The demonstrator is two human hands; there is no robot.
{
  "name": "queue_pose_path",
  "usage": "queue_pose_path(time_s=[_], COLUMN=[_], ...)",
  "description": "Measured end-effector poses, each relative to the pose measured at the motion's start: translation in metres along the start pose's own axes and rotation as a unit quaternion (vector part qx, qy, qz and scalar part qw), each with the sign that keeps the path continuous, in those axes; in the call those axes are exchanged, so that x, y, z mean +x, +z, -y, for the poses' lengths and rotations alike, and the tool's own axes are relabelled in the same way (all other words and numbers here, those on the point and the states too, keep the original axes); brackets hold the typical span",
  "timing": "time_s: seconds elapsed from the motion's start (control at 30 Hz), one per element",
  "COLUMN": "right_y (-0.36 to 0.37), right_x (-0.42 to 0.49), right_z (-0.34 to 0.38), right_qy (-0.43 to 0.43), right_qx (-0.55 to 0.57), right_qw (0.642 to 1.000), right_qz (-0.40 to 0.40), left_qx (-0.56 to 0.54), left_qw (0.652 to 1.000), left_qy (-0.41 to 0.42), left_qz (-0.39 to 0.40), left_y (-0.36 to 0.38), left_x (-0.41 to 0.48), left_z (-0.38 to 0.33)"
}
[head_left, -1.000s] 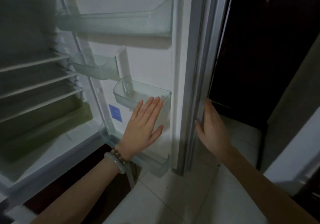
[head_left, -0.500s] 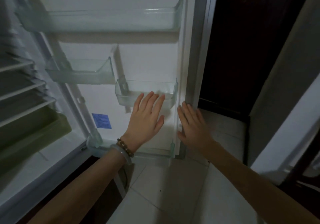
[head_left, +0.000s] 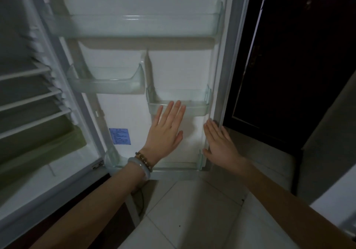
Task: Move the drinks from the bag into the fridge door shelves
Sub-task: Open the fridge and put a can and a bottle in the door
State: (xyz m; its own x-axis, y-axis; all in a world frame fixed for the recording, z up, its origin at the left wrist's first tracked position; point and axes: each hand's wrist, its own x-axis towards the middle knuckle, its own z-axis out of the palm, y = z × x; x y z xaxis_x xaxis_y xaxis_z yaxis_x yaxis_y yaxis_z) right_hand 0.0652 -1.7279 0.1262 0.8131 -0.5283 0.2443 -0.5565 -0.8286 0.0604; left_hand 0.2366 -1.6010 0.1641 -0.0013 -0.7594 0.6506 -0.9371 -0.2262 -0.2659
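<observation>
The white fridge door (head_left: 179, 71) stands wide open in front of me. It carries a long clear top shelf (head_left: 134, 25), a small left shelf (head_left: 107, 84), a small right shelf (head_left: 178, 107) and a bottom shelf (head_left: 173, 165); all look bare. My left hand (head_left: 165, 131), with bracelets on the wrist, lies flat and open against the door's inner face just below the small right shelf. My right hand (head_left: 219, 144) is open with fingers on the door's right edge. No bag or drinks are in view.
The fridge interior (head_left: 28, 98) with wire shelves and a greenish drawer (head_left: 44, 148) is at the left. A dark doorway (head_left: 289, 56) lies right of the door. Pale floor tiles (head_left: 183, 210) spread below my arms.
The door has swung further open, now facing me squarely. My right hand slid from the door's outer edge round to its front edge; my left hand stayed flat on the inner face.
</observation>
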Motion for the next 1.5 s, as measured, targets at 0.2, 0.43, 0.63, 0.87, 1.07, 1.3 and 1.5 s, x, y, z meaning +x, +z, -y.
queue_pose_path(time_s=[0.2,0.43,0.63,0.87,1.07,1.3,1.5], right_y=[0.021,0.03,0.037,0.053,0.055,0.046,0.033], right_x=[0.036,0.073,0.091,0.097,0.099,0.087,0.069], right_z=[-0.017,-0.037,-0.045,-0.047,-0.049,-0.028,0.024], right_qy=[-0.009,-0.002,-0.004,-0.021,-0.031,-0.066,-0.142], right_qx=[-0.005,0.002,0.017,0.0,-0.002,0.039,0.092], right_qw=[0.999,0.998,0.997,0.998,0.999,0.997,0.985], right_qz=[0.031,0.058,0.07,0.054,0.044,0.011,0.006], left_qx=[0.036,0.075,0.089,0.104,0.081,0.031,0.022], left_qw=[0.998,0.992,0.989,0.989,0.991,0.994,0.985], left_qy=[-0.009,-0.017,-0.026,-0.022,-0.031,-0.043,-0.091], left_qz=[0.049,0.105,0.117,0.104,0.103,0.096,0.143], left_y=[0.02,0.033,0.04,0.041,0.038,0.029,0.019], left_x=[0.007,0.034,0.039,0.034,0.034,0.013,-0.044], left_z=[0.026,0.029,0.029,0.028,0.025,0.016,0.015])
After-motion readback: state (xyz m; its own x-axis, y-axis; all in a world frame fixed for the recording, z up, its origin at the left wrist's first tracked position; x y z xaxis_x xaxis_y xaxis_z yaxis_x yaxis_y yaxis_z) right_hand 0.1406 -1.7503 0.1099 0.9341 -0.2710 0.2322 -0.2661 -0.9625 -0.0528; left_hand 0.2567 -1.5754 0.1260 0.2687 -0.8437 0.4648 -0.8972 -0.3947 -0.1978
